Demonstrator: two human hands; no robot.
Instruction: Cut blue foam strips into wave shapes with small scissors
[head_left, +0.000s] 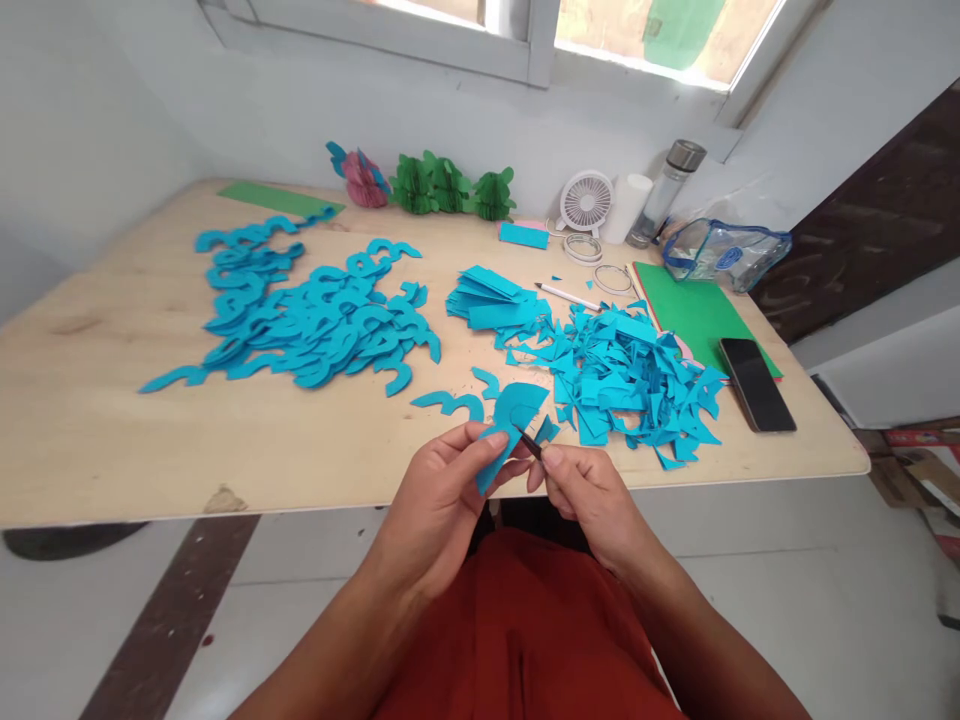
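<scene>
The curved, bright-blue paper piece (517, 402) was over the near edge of the table (300, 450), its long axis slanting away toward the far right corner. The left hand (450, 475), nearer to it, had its grip closed, thumb on the paper's lower part. From the right, the right hand (581, 482) had closed its grip around a slim black tool (529, 443), whose tip met the paper's right side, pointing far-left across that axis.
</scene>
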